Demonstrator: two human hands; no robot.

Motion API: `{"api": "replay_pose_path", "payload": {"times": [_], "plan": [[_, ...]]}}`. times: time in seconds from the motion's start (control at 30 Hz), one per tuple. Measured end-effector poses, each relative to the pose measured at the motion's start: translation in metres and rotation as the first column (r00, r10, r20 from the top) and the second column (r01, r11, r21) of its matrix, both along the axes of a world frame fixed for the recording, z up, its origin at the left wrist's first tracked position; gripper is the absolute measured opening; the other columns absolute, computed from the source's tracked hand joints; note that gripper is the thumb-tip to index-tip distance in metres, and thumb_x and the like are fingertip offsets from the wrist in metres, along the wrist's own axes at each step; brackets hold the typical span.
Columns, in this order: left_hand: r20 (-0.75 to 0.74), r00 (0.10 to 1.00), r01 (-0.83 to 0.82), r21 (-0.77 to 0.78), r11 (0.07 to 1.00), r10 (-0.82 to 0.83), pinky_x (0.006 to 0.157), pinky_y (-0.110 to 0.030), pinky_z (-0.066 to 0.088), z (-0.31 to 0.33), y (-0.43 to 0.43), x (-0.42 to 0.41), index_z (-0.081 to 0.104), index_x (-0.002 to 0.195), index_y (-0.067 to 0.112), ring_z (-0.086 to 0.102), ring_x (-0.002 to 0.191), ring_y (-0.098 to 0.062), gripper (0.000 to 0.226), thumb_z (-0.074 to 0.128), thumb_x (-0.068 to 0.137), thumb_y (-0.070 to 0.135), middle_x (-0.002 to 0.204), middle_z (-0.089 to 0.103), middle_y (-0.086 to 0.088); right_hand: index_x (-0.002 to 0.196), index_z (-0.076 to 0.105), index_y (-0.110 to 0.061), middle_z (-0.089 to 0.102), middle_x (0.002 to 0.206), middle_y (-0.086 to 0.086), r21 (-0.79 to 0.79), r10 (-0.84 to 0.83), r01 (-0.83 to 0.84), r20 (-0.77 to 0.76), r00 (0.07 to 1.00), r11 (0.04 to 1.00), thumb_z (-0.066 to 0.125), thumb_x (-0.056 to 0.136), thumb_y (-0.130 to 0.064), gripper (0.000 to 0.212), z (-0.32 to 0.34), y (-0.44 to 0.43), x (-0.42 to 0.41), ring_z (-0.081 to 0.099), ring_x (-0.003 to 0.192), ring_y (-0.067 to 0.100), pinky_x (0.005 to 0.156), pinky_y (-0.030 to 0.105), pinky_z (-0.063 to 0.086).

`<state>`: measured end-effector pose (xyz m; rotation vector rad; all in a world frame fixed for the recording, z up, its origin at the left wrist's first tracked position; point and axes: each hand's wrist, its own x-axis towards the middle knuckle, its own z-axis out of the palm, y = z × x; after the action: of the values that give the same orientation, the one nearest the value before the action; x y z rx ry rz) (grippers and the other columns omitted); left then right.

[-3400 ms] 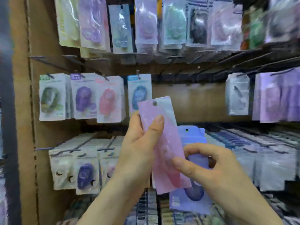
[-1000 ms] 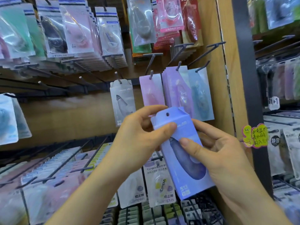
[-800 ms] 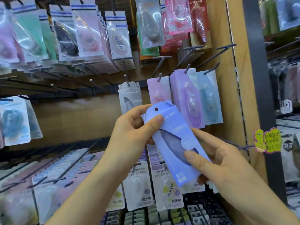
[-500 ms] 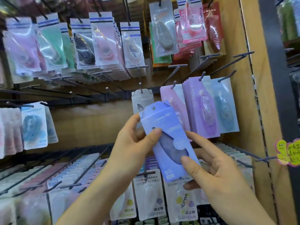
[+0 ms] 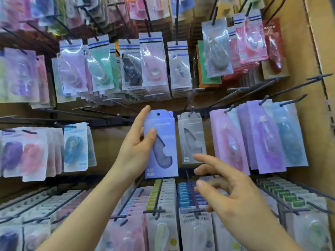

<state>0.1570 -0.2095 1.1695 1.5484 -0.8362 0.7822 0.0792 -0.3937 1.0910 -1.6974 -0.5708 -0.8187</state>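
The left hand (image 5: 135, 151) holds a pale violet box (image 5: 165, 142) upright in front of the display wall, at the middle of the view. The thumb (image 5: 150, 137) is pressed on the front face of the box, the other fingers are behind it, and one finger lies straight along its upper left edge, so the box is pinched between thumb and fingers. The round hanging hole (image 5: 158, 114) at the top of the box is free, with no peg through it. Just beside the box, on its right, a grey box (image 5: 192, 138) of the same shape hangs on a peg (image 5: 190, 109); the two boxes are close but I cannot tell if they touch. The right hand (image 5: 233, 194) is lower and to the right, apart from the violet box, with the fingers spread and a little bent, and it holds nothing. Further right hang pink packs (image 5: 226, 140), purple packs (image 5: 262, 138) and a blue-green pack (image 5: 290, 138), near the wooden side panel (image 5: 308, 69). Under the hands, rows of white packs (image 5: 163, 196) sit on long pegs
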Motion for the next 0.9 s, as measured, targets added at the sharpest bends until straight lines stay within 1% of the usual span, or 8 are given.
{"api": "replay_pose_path", "payload": {"times": [0.17,0.33,0.4,0.53,0.6,0.67,0.73,0.9], "plan": [[0.002,0.997,0.074,-0.024,0.997,-0.074,0.076,-0.019,0.054,0.011,0.002,0.003,0.042,0.14,0.038,0.066,0.089,-0.005,0.045,0.047,0.102,0.013,0.113,0.068,-0.002,0.108,0.062,-0.059,0.062,0.101,-0.023,-0.025,-0.019,0.018,-0.015,1.0,1.0,0.067,0.087,-0.019,0.045,0.007,0.016,0.009,0.066,0.079,0.008,0.074,0.046,0.058],[0.018,0.997,0.082,-0.014,0.997,-0.081,0.073,-0.016,0.052,0.013,0.008,0.009,0.043,0.14,0.036,0.066,0.086,-0.002,0.045,0.047,0.102,0.013,0.111,0.068,0.001,0.109,0.057,-0.065,0.062,0.105,-0.023,-0.039,0.004,-0.006,-0.035,0.999,0.999,0.066,0.089,-0.02,0.05,0.018,0.026,0.014,0.066,0.092,0.004,0.084,0.045,0.057],[0.012,0.996,0.088,-0.007,0.996,-0.088,0.073,-0.016,0.052,0.012,0.01,0.011,0.044,0.139,0.036,0.066,0.087,-0.002,0.044,0.048,0.101,0.012,0.113,0.068,0.001,0.108,0.053,-0.07,0.059,0.111,-0.026,-0.045,0.042,-0.045,-0.048,0.998,0.998,0.065,0.089,-0.023,0.052,0.024,0.031,0.016,0.065,0.096,-0.002,0.087,0.038,0.057],[-0.033,0.996,0.088,0.01,0.996,-0.088,0.081,-0.025,0.055,0.012,0.013,0.019,0.045,0.132,0.041,0.067,0.096,-0.009,0.042,0.049,0.101,0.014,0.118,0.067,0.0,0.119,0.044,-0.064,0.061,0.096,-0.041,-0.085,0.076,-0.083,-0.079,0.994,0.993,0.062,0.093,-0.014,0.059,0.035,0.041,0.021,0.066,0.09,-0.007,0.073,0.019,0.055],[-0.064,0.995,0.078,0.034,0.996,-0.075,0.089,-0.037,0.055,0.014,0.012,0.028,0.045,0.133,0.042,0.066,0.104,-0.018,0.041,0.049,0.101,0.016,0.122,0.065,-0.003,0.124,0.046,-0.057,0.064,0.098,-0.034,-0.107,0.005,-0.013,-0.079,0.997,0.994,0.063,0.092,-0.014,0.057,0.037,0.043,0.026,0.065,0.092,-0.008,0.078,0.018,0.055],[-0.107,0.992,0.065,0.055,0.996,-0.059,0.089,-0.047,0.054,0.016,0.009,0.038,0.044,0.134,0.04,0.067,0.099,-0.023,0.04,0.049,0.101,0.017,0.116,0.067,-0.008,0.127,0.047,-0.053,0.062,0.103,-0.032,-0.151,-0.066,0.055,-0.068,0.996,0.987,0.062,0.092,-0.016,0.053,0.037,0.043,0.027,0.061,0.096,-0.014,0.079,0.01,0.052],[-0.137,0.99,0.032,0.079,0.996,-0.021,0.089,-0.054,0.052,0.017,0.007,0.051,0.043,0.137,0.04,0.068,0.093,-0.03,0.043,0.052,0.101,0.019,0.106,0.069,-0.014,0.127,0.047,-0.054,0.057,0.102,-0.035,-0.203,-0.132,0.117,-0.062,0.989,0.972,0.061,0.093,-0.02,0.05,0.035,0.041,0.027,0.057,0.097,-0.018,0.071,0.001,0.045],[-0.131,0.987,-0.071,0.159,0.985,0.092,0.085,-0.054,0.055,0.021,0.002,0.083,0.037,0.126,0.05,0.068,0.093,-0.03,0.046,0.054,0.099,0.017,0.104,0.068,-0.013,0.128,0.052,-0.051,0.057,0.121,-0.027,-0.252,-0.253,0.235,-0.041,0.967,0.939,0.06,0.092,-0.027,0.044,0.025,0.03,0.028,0.055,0.108,-0.008,0.096,0.022,0.046]]}}
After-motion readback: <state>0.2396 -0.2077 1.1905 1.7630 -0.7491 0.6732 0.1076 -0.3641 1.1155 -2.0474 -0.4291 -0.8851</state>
